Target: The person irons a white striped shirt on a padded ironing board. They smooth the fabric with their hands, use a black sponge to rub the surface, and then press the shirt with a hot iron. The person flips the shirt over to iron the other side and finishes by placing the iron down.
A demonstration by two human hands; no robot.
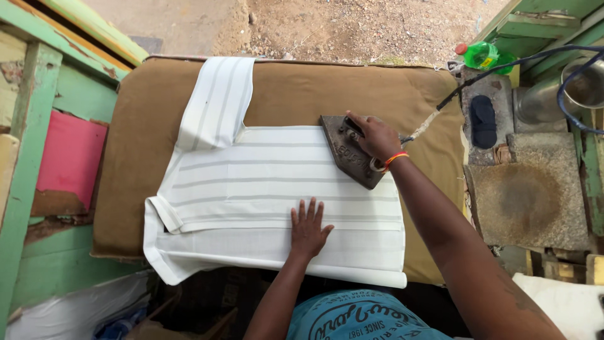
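A white shirt with grey stripes (251, 182) lies folded flat on a brown padded board (145, 126), one sleeve stretched toward the far edge. My right hand (376, 135) grips the handle of a heavy dark metal iron (343, 151) that rests on the shirt's upper right part. My left hand (308, 228) lies flat on the shirt's near part, fingers spread, pressing the cloth down.
A cord (503, 66) runs from the iron to the right. A green plastic bottle (481, 55), a stone slab (528, 195) and a metal pot (582, 85) stand at the right. Green wooden framing (28, 157) borders the left; bare ground lies beyond the board.
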